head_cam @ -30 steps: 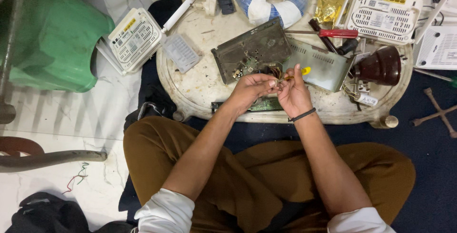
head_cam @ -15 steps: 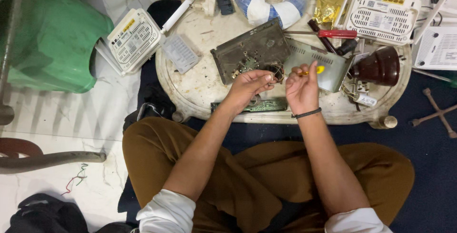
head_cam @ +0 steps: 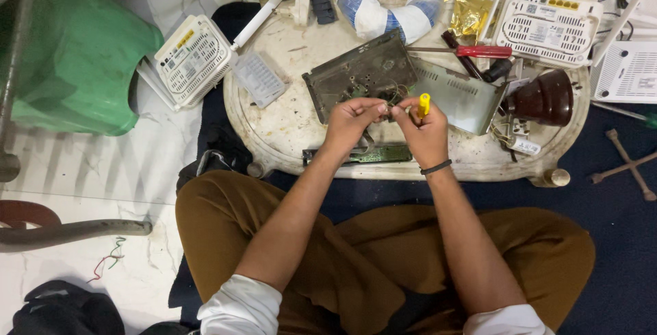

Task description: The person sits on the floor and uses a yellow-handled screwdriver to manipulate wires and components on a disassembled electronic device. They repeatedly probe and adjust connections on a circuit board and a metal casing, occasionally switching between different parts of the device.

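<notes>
yellow plastic-handled tool (head_cam: 424,104) in closed right hand (head_cam: 426,133) grip, left hand (head_cam: 350,121) fingertips pinched beside it, contents unclear

An electronics repair workshop on the floor: a low round counter (head_cam: 287,130) carries an opened circuit board (head_cam: 359,75), with white routers (head_cam: 195,58) and a red-handled screwdriver (head_cam: 479,52) around the board.

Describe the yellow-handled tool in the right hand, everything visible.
Only the yellow-handled tool's grip end shows: a short, rounded, bright yellow stub, plastic by its look, standing roughly upright above the right hand. The fingers wrap around its lower part, so shaft and tip are hidden. It sits over the round white table, beside the left hand, fingertips almost meeting.
</notes>
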